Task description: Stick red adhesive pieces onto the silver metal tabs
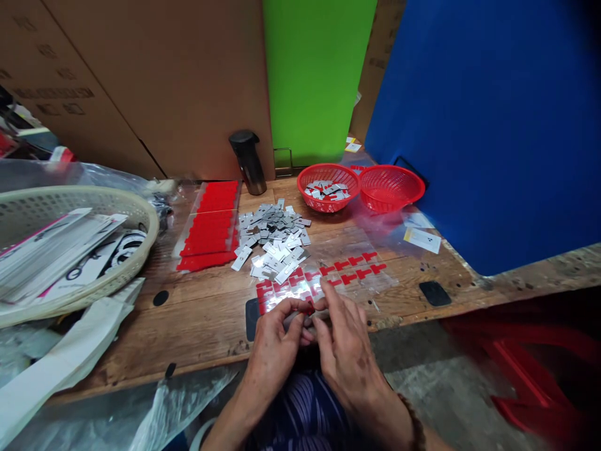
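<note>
My left hand (275, 341) and my right hand (346, 344) meet at the table's front edge, fingertips drawn together. Between them is something small with a bit of red and grey; the fingers hide most of it. Just beyond my fingertips lies a clear sheet of red stickers (350, 279), T-shaped with narrow tabs. Behind that sheet is a loose pile of small flat metal plates (275, 235), some with slots or holes. Left of the pile lies a stack of more red sticker sheets (210, 225) on clear backing.
Two red baskets stand at the back right: one (307, 199) holds plates with red on them, the other (393, 203) is beside it. A dark flask (248, 164) stands behind the pile. A large cream basket (149, 250) of cards is at left; a blue board (493, 125) borders the right.
</note>
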Available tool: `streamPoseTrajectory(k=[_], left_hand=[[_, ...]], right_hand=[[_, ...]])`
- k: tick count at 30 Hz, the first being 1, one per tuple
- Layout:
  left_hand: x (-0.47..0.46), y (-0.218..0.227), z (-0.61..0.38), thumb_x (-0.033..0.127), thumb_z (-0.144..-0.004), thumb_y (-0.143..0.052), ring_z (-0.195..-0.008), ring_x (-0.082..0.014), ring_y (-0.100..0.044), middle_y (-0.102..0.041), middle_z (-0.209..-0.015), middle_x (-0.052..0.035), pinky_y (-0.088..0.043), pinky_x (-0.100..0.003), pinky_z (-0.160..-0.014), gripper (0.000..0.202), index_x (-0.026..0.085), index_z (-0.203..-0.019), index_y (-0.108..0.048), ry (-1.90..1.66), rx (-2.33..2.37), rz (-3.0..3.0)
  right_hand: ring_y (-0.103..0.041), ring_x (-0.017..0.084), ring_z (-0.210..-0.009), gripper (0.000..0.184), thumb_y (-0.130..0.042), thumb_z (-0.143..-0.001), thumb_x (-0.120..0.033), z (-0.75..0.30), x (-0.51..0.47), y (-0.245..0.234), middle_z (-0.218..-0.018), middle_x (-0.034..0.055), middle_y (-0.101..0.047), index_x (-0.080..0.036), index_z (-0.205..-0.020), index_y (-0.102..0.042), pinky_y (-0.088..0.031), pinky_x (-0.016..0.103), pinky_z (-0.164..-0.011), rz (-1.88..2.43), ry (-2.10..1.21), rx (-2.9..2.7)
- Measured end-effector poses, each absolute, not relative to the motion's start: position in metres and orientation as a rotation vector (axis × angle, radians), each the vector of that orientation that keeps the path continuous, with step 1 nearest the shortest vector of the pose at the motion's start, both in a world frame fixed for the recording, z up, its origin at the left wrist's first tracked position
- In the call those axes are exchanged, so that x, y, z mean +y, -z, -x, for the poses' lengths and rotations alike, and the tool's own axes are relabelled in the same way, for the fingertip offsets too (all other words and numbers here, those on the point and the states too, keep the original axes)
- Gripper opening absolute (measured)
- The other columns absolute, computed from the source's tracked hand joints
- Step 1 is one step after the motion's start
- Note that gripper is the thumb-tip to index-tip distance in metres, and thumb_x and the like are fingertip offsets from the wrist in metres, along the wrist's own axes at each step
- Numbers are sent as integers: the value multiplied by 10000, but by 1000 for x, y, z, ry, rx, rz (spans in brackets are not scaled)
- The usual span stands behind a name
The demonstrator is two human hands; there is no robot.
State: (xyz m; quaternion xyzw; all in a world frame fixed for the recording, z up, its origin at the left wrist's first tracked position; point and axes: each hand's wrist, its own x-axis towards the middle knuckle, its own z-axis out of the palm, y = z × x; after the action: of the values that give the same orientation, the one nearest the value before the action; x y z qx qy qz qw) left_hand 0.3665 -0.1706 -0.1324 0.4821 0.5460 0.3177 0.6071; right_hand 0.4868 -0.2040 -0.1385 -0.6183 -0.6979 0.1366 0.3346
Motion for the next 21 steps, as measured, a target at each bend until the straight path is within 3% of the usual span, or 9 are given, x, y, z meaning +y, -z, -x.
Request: streamPoseTrajectory(k=[3,6,10,13,21], left_hand=[[-170,127,-368,275,-758,-565,-517,-125,-612,-641,-632,-25,-525,-257,-557,205,124,-895,-576,-747,1269,-1031],[-169,125,-364,254,-716,-614,-502,-109,-608,-636,-634,-22,-510,-219,-525,210,114,-867,-568,-761,1266,-903],[-169,127,-357,265,-688,-665,-513,-113,-625,-662,-664,-45,-499,-198,-509,307,112,-919,-533,-729,1140,-771],[-169,128,-355,254,-689,-677,-505,-113,-626,-670,-673,-59,-491,-189,-492,326,107,-933,-519,-700,1053,-709],[-169,125,-358,250,-670,-697,-495,-112,-615,-657,-637,-48,-489,-192,-487,348,97,-927,-519,-698,1041,-745]], right_hand=[[-458,274,-1078,441,-363,-878,-179,-496,-199,131,-1193,141,-500,-184,-1317,-326,-372,473,-883,1678,-224,-1764],[-389,299,-1174,392,-365,-872,-189,-513,-191,127,-1276,163,-429,-164,-1262,-391,-335,508,-918,1724,-96,-1630],[-528,223,-975,172,-477,-829,-208,-523,-188,131,-1005,79,-585,-201,-987,-546,-406,391,-854,1591,-401,-1598],[-557,176,-814,32,-547,-788,-212,-518,-188,135,-830,29,-590,-203,-806,-572,-435,304,-735,1535,-682,-1546],[-550,160,-783,40,-594,-742,-179,-507,-181,138,-783,15,-564,-189,-710,-574,-433,282,-707,1450,-854,-1493]])
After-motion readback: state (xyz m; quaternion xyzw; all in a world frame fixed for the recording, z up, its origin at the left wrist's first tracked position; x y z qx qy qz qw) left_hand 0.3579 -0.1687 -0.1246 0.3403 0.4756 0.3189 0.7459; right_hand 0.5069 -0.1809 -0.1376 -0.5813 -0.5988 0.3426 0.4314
